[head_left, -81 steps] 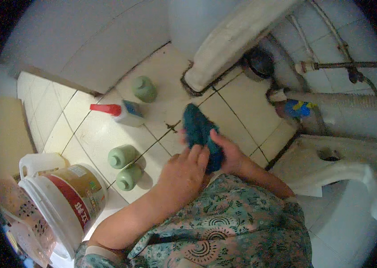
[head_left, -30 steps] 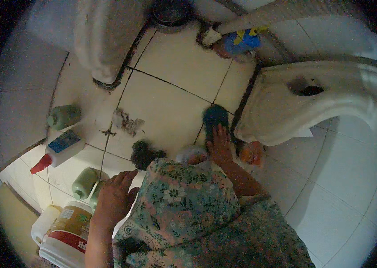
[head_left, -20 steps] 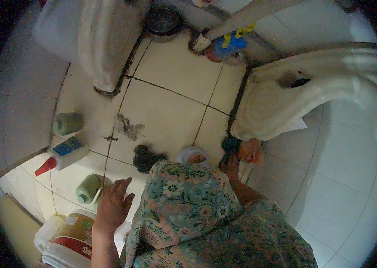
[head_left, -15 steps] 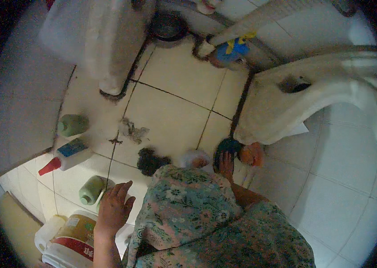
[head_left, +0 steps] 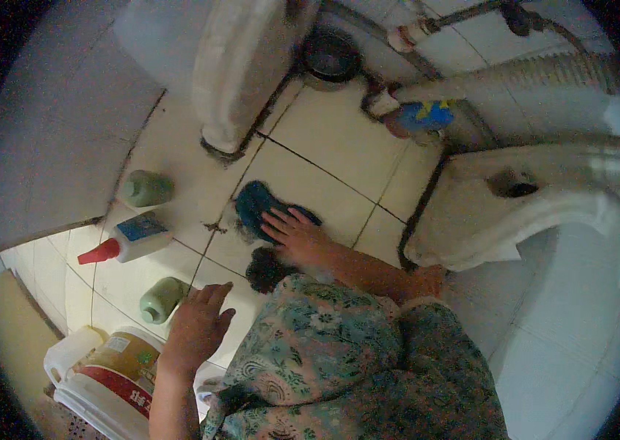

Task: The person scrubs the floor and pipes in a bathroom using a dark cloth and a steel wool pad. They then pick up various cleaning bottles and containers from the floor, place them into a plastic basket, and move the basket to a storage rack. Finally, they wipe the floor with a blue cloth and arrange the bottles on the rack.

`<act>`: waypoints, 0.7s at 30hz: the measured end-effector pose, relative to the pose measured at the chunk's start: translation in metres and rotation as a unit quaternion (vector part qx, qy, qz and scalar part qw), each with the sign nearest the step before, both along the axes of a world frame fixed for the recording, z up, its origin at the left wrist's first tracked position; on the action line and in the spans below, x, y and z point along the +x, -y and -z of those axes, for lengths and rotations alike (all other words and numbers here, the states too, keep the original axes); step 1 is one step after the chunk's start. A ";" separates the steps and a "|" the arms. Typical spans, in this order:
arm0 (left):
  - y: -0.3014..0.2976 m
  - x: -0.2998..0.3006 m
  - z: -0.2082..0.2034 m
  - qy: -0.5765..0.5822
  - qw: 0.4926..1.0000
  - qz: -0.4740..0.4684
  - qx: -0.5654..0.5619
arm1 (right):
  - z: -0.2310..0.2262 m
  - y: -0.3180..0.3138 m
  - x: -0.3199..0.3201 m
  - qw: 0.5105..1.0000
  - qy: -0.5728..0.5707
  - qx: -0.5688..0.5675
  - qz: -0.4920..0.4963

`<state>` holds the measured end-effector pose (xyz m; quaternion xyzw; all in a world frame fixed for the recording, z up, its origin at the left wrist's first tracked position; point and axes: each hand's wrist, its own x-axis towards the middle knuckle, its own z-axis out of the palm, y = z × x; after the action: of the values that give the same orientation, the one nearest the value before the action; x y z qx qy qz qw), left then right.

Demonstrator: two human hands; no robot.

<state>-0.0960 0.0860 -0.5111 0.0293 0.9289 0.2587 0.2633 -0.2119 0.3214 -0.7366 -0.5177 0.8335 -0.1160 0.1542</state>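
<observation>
My right hand (head_left: 295, 231) lies flat, fingers spread, on a dark teal flat piece that looks like a cloth (head_left: 255, 205), pressed to the tiled floor. Just nearer is a dark lump (head_left: 270, 270), its kind unclear, partly behind my floral-patterned clothing (head_left: 325, 323). Held above the floor at the left, my left hand (head_left: 200, 323) has its fingers stretched and holds nothing. Closest to it is a pale green bottle (head_left: 162, 299) on its side. Farther off lie a white bottle with a red nozzle (head_left: 137, 236) and a second green bottle (head_left: 147, 188).
A large tub (head_left: 115, 374) and a white jug (head_left: 71, 353) stand at the lower left. White ceramic pedestals rise at far left (head_left: 229, 73) and right (head_left: 464, 198). A round black basin (head_left: 330, 59), a ribbed hose (head_left: 515, 79) and a blue-yellow packet (head_left: 431, 115) are at the back.
My right hand has swept the teal piece leftward and away from me, across to where a grey clump lay; that clump no longer shows. My left hand stays raised. The whole view has shifted slightly.
</observation>
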 end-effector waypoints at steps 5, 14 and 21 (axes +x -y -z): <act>0.006 0.007 0.001 0.003 0.999 -0.020 0.026 | 0.008 -0.060 -0.038 0.978 -0.069 0.072 0.183; 0.001 0.012 0.015 0.034 0.999 -0.041 0.012 | 0.005 0.050 -0.197 0.953 -0.088 0.133 0.258; 0.014 0.021 0.034 0.010 0.998 -0.062 0.005 | -0.009 0.081 -0.090 0.993 -0.054 0.070 0.074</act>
<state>-0.0753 0.0723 -0.5456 -0.0299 0.9248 0.2795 0.2562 -0.3017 0.2399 -0.7276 -0.4478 0.8828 -0.0405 0.1359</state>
